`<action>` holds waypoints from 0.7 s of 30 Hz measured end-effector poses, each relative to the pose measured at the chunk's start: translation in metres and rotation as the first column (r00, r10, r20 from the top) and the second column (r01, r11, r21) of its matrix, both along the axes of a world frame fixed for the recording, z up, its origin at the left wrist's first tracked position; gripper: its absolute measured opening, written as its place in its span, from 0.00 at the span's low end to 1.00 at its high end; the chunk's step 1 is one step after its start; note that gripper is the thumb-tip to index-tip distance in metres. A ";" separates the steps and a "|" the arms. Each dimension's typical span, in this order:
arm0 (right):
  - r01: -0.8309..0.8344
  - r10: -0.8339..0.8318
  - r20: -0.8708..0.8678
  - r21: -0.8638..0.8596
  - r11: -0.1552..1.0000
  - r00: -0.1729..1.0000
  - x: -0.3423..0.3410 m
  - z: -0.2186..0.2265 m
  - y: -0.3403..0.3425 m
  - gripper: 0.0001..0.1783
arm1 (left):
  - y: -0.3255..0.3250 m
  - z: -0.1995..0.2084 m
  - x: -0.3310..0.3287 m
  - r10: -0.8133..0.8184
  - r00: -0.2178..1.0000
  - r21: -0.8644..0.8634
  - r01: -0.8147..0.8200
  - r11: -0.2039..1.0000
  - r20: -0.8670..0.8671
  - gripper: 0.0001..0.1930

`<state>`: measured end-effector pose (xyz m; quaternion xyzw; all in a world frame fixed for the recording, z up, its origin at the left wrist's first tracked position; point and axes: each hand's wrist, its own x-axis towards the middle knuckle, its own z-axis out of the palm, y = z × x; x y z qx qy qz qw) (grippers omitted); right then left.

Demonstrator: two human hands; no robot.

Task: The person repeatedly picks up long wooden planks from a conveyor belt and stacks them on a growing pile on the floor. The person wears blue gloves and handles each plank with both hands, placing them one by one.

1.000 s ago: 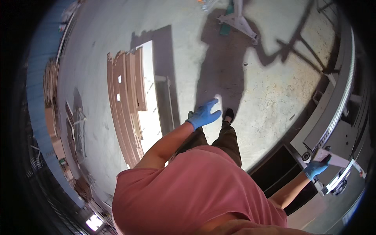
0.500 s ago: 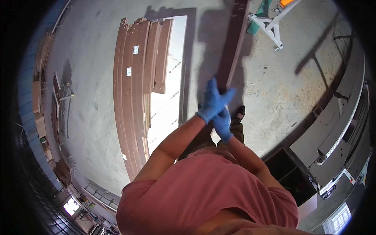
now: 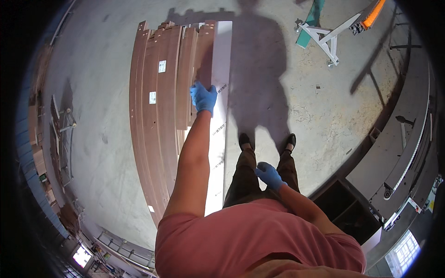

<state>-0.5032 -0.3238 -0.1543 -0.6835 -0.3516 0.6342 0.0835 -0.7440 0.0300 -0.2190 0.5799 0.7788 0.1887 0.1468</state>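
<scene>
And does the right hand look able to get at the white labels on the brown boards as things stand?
Probably not without reaching across: the right hand is over the trousers, and the left arm lies between it and the white labels on the brown boards.

1. The concrete floor (image 3: pixel 324 129) is stretching right of the left hand (image 3: pixel 204 98), and two black shoes (image 3: pixel 291 140) are resting on it.
2. Ahead and right of that hand, a white-legged metal stand (image 3: pixel 340 30) is standing on the floor beside a green strip (image 3: pixel 303 41).
3. A white printed board (image 3: pixel 217 157) is passing beneath the hand, and long brown planks (image 3: pixel 155 118) are lying on it, leftward.
</scene>
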 end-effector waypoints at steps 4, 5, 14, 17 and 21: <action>-0.010 0.019 0.083 -0.107 0.994 0.996 0.039 -0.016 -0.016 0.24 | 0.028 -0.021 0.002 0.089 0.980 -0.157 -0.118 0.981 -0.181 0.35; -0.009 0.015 0.106 -0.063 0.998 0.994 0.045 -0.027 -0.025 0.23 | 0.029 -0.030 -0.006 0.089 0.966 -0.139 -0.126 0.982 -0.242 0.37; 0.232 -0.235 0.028 0.084 0.969 0.972 0.017 -0.036 -0.024 0.18 | 0.044 -0.070 -0.022 0.025 0.827 -0.160 -0.138 0.977 -0.561 0.13; 0.174 -0.176 0.045 0.027 0.984 0.983 0.014 -0.024 -0.012 0.20 | 0.056 -0.061 0.001 -0.064 0.878 -0.245 -0.062 0.967 -0.474 0.14; 0.220 -0.218 0.038 -0.079 0.972 0.975 0.028 -0.018 -0.015 0.20 | 0.059 -0.083 -0.006 -0.101 0.730 -0.165 -0.016 0.986 -0.676 0.10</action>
